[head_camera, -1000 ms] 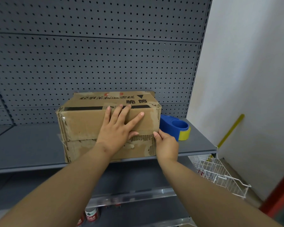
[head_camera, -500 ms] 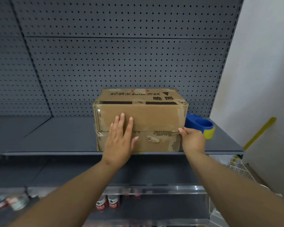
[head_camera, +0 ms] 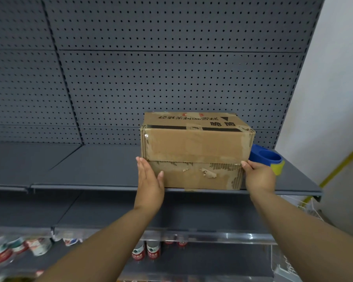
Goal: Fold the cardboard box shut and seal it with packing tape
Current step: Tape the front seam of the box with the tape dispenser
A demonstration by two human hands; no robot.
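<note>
On the lowest shelf, nearest the viewer, bottles (head_camera: 146,253) with red labels were seen, blurred. Above them, two bare forearms were raised to the box (head_camera: 196,151), which sat at the front edge of the grey shelf (head_camera: 90,169), toward its right end.

The left hand (head_camera: 150,180) had been moved off the front face, where it had been pressed flat half a second earlier, and was now laid edge-on against the lower left corner, its fingers (head_camera: 143,165) held straight and together, gripping nothing. The right hand (head_camera: 259,176) had been kept at the lower right corner, curled loosely against the side; how firmly it was held could not be told.

The flaps were seen closed, with a front seam across the middle and worn tape marks. It was judged that pressing had ended and the box was being steadied or squared, perhaps to be turned.

Just behind the right hand, the blue tape dispenser (head_camera: 265,157) with its yellow roll was left untouched. A pegboard (head_camera: 171,78) stood behind.
</note>
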